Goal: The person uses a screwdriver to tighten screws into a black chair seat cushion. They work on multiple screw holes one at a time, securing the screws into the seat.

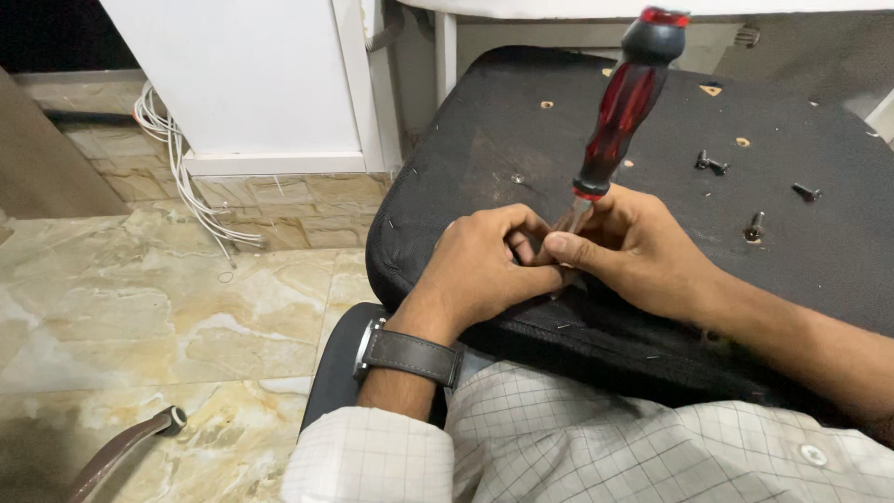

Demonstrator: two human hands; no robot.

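I see a marble-patterned floor (168, 307) on the left, with a white cabinet (251, 84) standing on it and a bundle of white cables (182, 177) trailing down beside the cabinet. Across the person's lap lies the black underside of a chair seat (652, 158), its fabric scuffed and dotted with small mounting holes. The checked sleeves of a shirt (559, 438) fill the bottom edge of my view.

On the seat, both hands meet near the front edge. The left hand (480, 265), with a dark-strapped wristwatch (405, 352) on its wrist, is curled closed, its fingers touching the lower shaft of a screwdriver (619, 116). The right hand (643, 251) is wrapped around that same shaft from the other side, thumb pressed against the left fingers, so both grips are closed on the tool. The screwdriver stands nearly upright, tilted a little to the right, its red and black handle rising free above the hands. Its tip is hidden between the fingers, so I cannot tell what it bears on.

Three loose dark screws lie on the seat to the right: one pair (711, 164), one (806, 192) further right, and one (754, 226) nearer the right hand.
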